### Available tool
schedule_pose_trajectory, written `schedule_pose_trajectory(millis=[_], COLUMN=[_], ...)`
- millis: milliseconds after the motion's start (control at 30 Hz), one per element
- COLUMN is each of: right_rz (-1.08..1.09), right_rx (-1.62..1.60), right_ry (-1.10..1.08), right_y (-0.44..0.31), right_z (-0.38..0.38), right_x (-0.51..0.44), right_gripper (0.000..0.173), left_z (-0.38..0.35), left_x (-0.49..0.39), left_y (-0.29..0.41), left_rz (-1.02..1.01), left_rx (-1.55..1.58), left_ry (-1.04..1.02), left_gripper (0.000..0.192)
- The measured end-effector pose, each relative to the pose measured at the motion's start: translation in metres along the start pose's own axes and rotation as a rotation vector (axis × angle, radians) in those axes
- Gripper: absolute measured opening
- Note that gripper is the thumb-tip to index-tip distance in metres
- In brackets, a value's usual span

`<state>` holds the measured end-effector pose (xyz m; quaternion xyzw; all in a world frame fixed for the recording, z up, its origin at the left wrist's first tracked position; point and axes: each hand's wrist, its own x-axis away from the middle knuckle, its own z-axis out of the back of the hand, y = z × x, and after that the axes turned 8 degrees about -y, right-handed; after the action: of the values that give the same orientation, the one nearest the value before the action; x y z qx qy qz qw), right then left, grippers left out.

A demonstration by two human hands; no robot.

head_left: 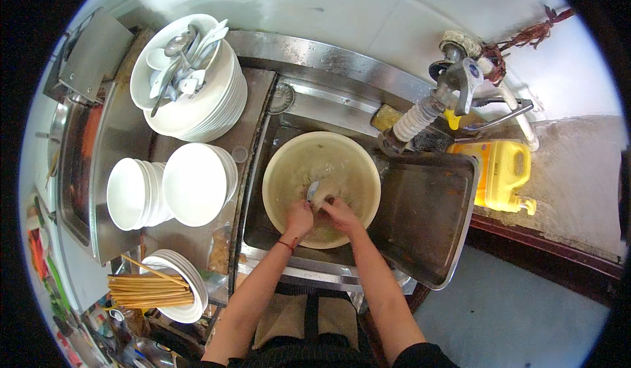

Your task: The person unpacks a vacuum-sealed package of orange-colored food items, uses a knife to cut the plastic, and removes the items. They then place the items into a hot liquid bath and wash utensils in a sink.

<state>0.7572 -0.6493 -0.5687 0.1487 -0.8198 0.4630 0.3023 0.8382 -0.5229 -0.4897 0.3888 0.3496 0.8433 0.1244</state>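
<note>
Both my hands are down in a large cream basin of cloudy water, which sits in a steel sink. My left hand grips a spoon with a pale bowl, its handle hidden by my fingers. Close beside it, my right hand has its fingers bent around a pale, cloth-like thing. Water and blur hide its shape, and where it touches the spoon is unclear.
Left stand a stack of large white plates topped by a bowl of spoons, white bowls, and chopsticks on plates. Right are a tap, a dark metal tray and a yellow jug. A sponge lies behind.
</note>
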Motion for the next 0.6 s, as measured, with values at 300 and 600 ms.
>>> schedule_pose_trajectory(millis=[300,600], right_rz=[-0.089,0.268], right_rx=[0.911,0.154], right_ry=[0.346,0.423], right_y=[-0.022,-0.021], right_z=[-0.022,-0.047], right_x=[-0.018,-0.023], right_gripper=[0.040,0.047], left_z=[-0.003,0.000], left_x=[0.000,-0.001], left_y=[-0.010,0.009], left_rz=[0.129,-0.017], left_rx=[0.054,-0.285], left_ry=[-0.177,-0.121], left_gripper=[0.030,0.027])
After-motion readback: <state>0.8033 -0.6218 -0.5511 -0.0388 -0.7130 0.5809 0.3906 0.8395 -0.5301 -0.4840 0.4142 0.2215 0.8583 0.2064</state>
